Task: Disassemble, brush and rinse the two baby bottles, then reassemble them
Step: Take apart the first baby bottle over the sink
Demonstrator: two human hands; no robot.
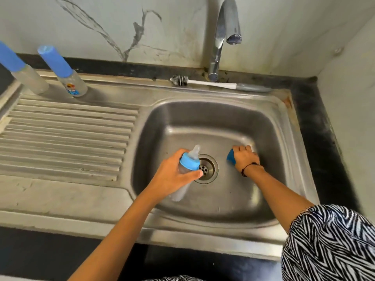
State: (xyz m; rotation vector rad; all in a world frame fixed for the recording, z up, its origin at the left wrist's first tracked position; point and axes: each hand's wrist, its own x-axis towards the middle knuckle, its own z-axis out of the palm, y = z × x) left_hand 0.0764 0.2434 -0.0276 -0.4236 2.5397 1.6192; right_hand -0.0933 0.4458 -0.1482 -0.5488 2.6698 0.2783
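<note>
Far left, we see two capped bottles on the drainboard [67,142]: bottle one [24,72] at the frame edge, bottle two [67,76] just right of it, both with tall blue caps, both upright though the wide lens leans them. Bottle two has a colored print near its base. They stand apart, not touching.

Moving right, our left hand [174,175] grips bottle three [185,171] over the basin [274,138], just left of the drain [207,167]. Fingers curl round the clear body below the blue collar [189,161]; the thumb tip lies across the body on the drain side, the other fingers wrap the far-left side. The nipple [195,152] sticks out past the fingers, pointing far and right, uncovered. The bottle's base pokes out near the wrist, toward us. Bottle tilted, not upright.

Far edge, a brush [203,82] lies flat on the sink rim, bristles left, handle right, beside the tap [221,37] base. No water running that we can tell.

Right of the drain, our right hand [245,157] is closed on a blue cap [231,157], down near the basin floor. Fingers curled over it; only the cap's left part shows past the thumb side. Whether it touches the floor, we cannot tell. Black band [246,169] on that wrist. Zebra-print sleeve [328,244] near right.
</note>
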